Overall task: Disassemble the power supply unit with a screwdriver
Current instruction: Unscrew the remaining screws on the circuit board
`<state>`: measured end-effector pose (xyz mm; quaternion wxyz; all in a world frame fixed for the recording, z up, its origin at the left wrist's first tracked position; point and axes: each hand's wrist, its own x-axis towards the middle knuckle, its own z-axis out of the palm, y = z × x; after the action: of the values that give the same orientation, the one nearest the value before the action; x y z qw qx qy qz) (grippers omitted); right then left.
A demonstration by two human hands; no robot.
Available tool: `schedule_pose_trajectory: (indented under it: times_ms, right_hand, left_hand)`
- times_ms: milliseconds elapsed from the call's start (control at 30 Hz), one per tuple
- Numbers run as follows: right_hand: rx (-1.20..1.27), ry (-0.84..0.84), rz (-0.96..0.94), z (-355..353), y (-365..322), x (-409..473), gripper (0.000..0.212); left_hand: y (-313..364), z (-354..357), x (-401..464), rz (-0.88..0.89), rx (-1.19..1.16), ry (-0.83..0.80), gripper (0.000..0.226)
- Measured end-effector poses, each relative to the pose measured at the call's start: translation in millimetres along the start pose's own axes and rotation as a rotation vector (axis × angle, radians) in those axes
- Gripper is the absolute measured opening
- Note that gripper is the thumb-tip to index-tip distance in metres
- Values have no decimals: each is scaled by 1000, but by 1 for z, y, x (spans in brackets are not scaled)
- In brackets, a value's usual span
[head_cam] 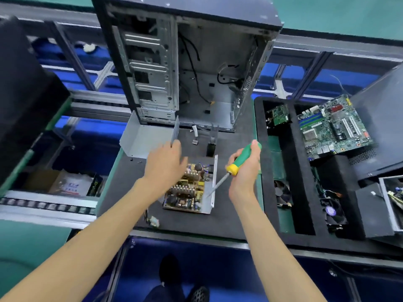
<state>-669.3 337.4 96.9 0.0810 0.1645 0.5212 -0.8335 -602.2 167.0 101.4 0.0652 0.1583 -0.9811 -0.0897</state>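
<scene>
Opened power supply unit (192, 188) at centre of a work mat (229, 214), computer case (187, 62) standing behind at twelve o'clock; detached metal cover (146, 138) at ten o'clock; motherboard (333, 127) in a tray (303, 192) at two o'clock; fans (283, 192) at three o'clock.

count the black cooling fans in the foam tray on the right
2: one black cooling fan in the tray's left slot, another with a purple hub in the next slot. More may be hidden.

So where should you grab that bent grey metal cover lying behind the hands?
Probably by the upright flap of the metal cover, reached from the front, where the left hand is already close. That thin wall stands up from the mat, so fingers can pinch both faces; the flat part lies flush.
</scene>
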Motion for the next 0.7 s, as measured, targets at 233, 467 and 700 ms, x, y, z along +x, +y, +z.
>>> schedule_pose_trajectory:
  times_ms: [233,467,700]
  right_hand:
    - [-251,-115,-267,20,50,2,56]
    - [-401,-289,-328,19,54,2,61]
    - [-627,-293,-358,20,58,4,62]
  left_hand:
    - [-37,8,-4,-153,-79,-203,44]
    - [-34,-2,26,-99,-52,-216,38]
    - [-47,-5,53,-101,-166,-242,14]
